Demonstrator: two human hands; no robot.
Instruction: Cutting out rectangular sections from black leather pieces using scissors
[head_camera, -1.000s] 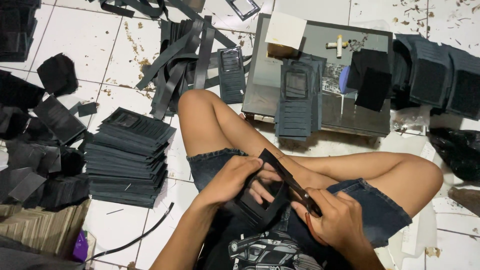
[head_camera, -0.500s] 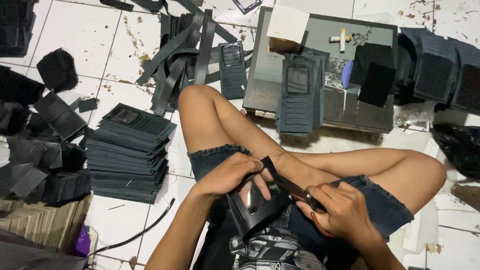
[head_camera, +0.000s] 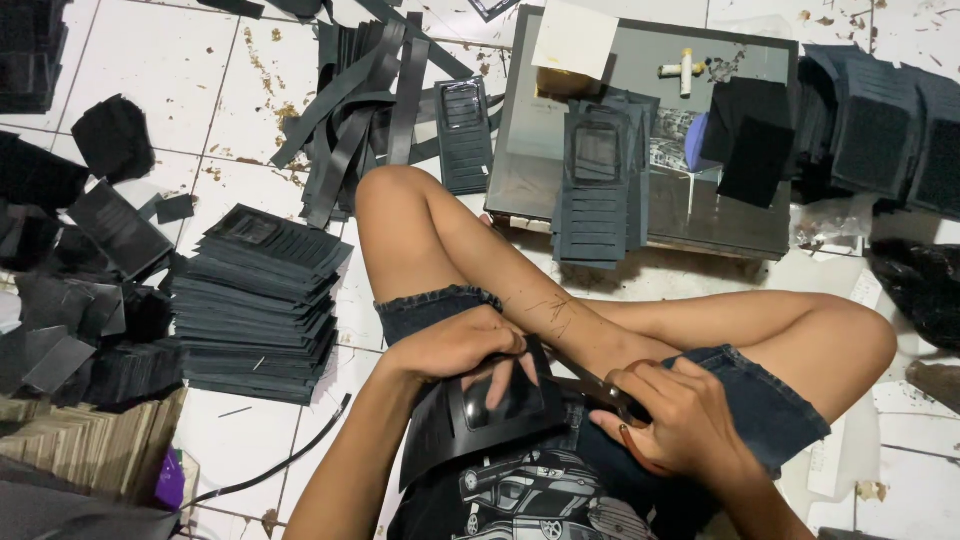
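I sit cross-legged on a tiled floor. My left hand (head_camera: 455, 345) grips the top edge of a black wallet panel (head_camera: 480, 420) with a clear window, held over my lap. My right hand (head_camera: 675, 415) is closed around scissors (head_camera: 600, 395) whose dark blades point toward the panel's right edge. A tall stack of similar dark panels (head_camera: 255, 300) stands just left of my left knee.
A grey board (head_camera: 540, 150) lies ahead, holding a pile of panels (head_camera: 600, 185), a cardboard box (head_camera: 572, 45) and black pieces (head_camera: 750, 150). Black strips (head_camera: 360, 110) are scattered at top centre. More black pieces lie at left (head_camera: 70, 270) and right (head_camera: 880, 130).
The panel has been turned and lowered into my lap, its window now facing up. My right hand with the scissors has shifted right and down. The view has drifted slightly.
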